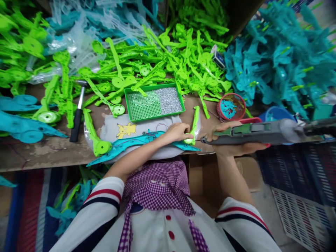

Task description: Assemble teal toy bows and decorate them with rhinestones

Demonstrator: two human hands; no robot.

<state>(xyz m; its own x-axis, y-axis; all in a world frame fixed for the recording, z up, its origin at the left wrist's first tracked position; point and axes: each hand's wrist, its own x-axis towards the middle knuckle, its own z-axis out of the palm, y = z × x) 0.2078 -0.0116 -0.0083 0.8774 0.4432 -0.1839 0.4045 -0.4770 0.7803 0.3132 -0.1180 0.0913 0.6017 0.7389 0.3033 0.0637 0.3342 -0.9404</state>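
A long teal plastic part (131,141) lies across a grey cloth (141,127) near the table's front edge, with thin wires along it. A lime-green plastic arm (98,146) sits at its left end. My left hand (178,133) presses its fingers on another green arm (195,122) at the right end. In my right hand (223,140) is a grey-and-green power screwdriver (249,132), held level with its tip pointing left toward that green arm. The tip appears just short of the part.
A green tray (127,105) of small metal screws lies behind the cloth. To the left is a hammer (77,119). A red round tub (233,119) holds small teal pieces. Heaps of green parts (189,63) and teal parts (283,59) crowd the back.
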